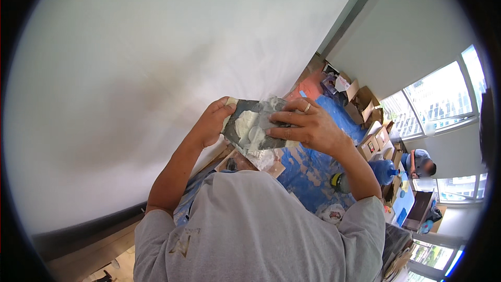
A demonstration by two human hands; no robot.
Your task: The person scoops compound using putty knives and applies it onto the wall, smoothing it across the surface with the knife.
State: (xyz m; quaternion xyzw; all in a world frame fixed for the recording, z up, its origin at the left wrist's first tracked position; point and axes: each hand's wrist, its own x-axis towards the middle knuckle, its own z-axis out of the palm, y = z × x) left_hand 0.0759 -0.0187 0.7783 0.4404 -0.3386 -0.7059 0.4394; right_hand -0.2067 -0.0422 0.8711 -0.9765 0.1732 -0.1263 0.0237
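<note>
My left hand [211, 122] grips the left edge of a dark flat plaster board [250, 128] smeared with white putty. My right hand [308, 125], a ring on one finger, lies over the board's right side with the fingers pressed onto a blade or scraper that is mostly hidden under them. A lump of white putty [245, 125] sits on the middle of the board. Both hands are raised in front of a large white wall [156, 62]. My grey shirt [250, 230] fills the lower part of the view.
A blue floor covering [313, 167] with paint stains lies below. Open cardboard boxes [362, 102] stand along the wall's foot. A blue water jug [383, 169] stands near another person [417, 162] by the windows [443, 96].
</note>
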